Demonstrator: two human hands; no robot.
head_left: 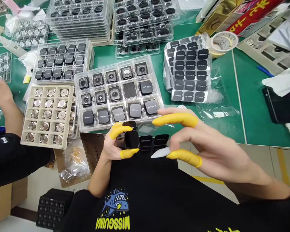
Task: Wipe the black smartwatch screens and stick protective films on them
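My left hand [116, 141], with yellow finger cots, is closed on a square black watch [131, 139] and holds it upright by its edges. In my right hand [198, 145], also in yellow cots, a white pointed piece [160, 152] is pinched low between the fingers; its exact kind is unclear. Between the hands, black printed stickers [145, 140] show at the table edge. Just beyond them lies a clear plastic tray [83, 77] of square watches. Some lie with sensor backs up, others have dark printed covers, and one compartment shows only a dark pad [130, 90].
Sticker sheets [189, 69] lie right of the tray, near a tape roll [224, 42]. Stacked clear trays [79, 24] stand behind. A beige tray of round watches [47, 114] is at left, beside another person's arm [8, 111]. A phone [281, 108] charges at right.
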